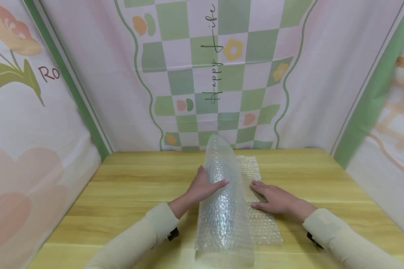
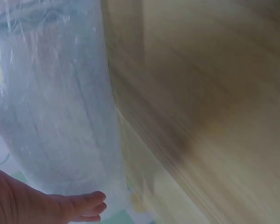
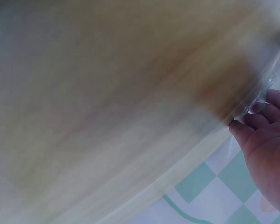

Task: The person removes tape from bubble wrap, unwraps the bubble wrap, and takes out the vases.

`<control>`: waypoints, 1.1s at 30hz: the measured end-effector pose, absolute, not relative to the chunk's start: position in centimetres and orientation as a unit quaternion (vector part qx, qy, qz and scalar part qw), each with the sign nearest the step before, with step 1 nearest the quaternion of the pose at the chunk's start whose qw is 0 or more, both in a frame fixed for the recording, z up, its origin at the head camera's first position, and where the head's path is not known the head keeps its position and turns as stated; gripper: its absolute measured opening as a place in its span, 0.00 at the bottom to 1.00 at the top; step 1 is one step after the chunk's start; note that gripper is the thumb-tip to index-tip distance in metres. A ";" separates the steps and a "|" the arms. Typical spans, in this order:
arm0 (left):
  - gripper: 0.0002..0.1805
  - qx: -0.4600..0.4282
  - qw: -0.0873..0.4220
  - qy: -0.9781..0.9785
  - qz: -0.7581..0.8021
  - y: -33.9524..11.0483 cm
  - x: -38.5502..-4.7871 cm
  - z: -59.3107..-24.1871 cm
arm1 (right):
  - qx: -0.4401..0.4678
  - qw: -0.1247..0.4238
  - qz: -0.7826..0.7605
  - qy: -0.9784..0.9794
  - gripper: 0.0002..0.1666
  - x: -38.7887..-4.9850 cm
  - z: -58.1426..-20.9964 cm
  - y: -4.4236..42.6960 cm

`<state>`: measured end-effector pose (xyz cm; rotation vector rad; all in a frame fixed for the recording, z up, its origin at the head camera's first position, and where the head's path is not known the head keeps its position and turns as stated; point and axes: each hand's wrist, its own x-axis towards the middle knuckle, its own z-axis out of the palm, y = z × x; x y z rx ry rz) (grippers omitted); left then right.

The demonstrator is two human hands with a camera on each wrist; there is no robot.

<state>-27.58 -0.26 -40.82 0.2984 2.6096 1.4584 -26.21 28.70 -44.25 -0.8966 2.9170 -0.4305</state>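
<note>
Head view: a bubble-wrapped bundle (image 1: 223, 220) sits at the middle of the wood-grain table (image 1: 131, 186), with a flap of bubble wrap (image 1: 266, 229) spread flat to its right. The left hand (image 1: 204, 186) rests on the bundle's left side, thumb laid across its upper face. The right hand (image 1: 277, 198), apart from the left, lies on the flap with fingers extended. Neither appears clamped. Contents show only as a bluish form; identity undetermined.

Risks, as judged: no tape is visible, so if left-hand pressure eased, the springy wrap could loosen or the bundle roll. An uneven pull on the flap could skew the layers. Slick film could let the right fingertips slip.
</note>
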 end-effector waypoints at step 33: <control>0.61 0.081 0.054 0.860 0.500 -0.5 -27.6 -41.2 | -0.286 0.047 -0.144 0.946 0.48 -26.3 -43.8 28.6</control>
